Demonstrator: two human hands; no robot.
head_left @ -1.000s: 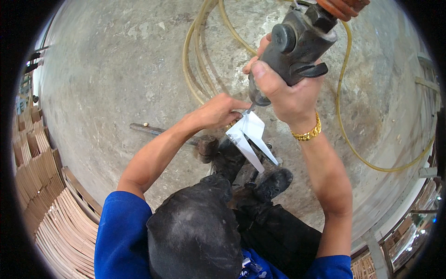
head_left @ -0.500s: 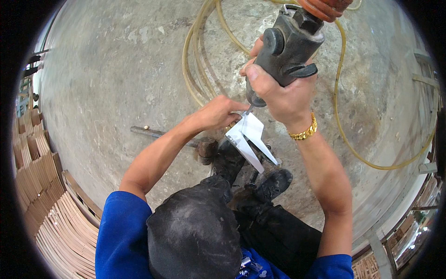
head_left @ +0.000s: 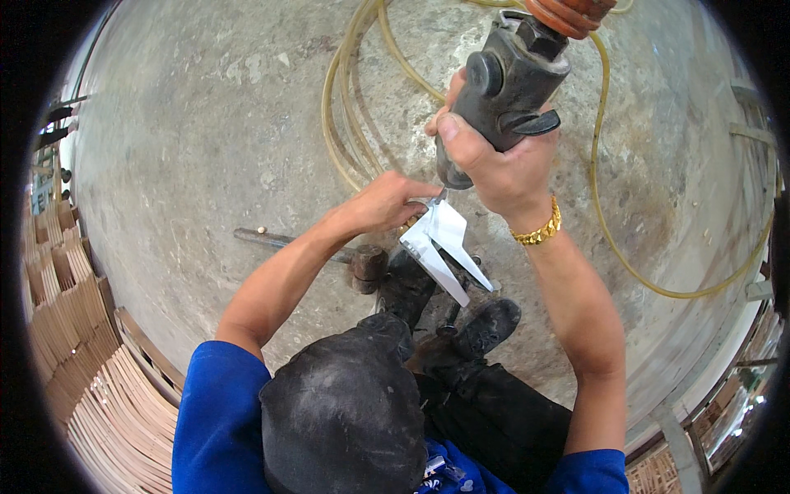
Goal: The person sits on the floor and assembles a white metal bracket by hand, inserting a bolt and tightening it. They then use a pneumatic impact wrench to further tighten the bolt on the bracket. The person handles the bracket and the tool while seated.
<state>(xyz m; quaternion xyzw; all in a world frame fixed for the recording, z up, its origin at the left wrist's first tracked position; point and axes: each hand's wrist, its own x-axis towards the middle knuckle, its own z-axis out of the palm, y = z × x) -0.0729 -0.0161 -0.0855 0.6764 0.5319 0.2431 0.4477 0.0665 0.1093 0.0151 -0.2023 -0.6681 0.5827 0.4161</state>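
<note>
Tool (head_left: 502,90) sits higher now, toward 12 o'clock, squeezed tight in the right hand (head_left: 494,160). Left hand (head_left: 387,202) pinches the white metal piece (head_left: 444,247) at 9 o'clock of it.

Two bare hands are at work: the left hand (head_left: 385,202) and the right hand (head_left: 502,160). There is one grey pneumatic tool (head_left: 502,86), one white angled metal piece (head_left: 444,251), one coiled yellow air hose (head_left: 354,107), one hammer (head_left: 329,251), two black shoes (head_left: 485,325), one gold bracelet (head_left: 539,232), and many stacked wooden slats (head_left: 99,395).
</note>
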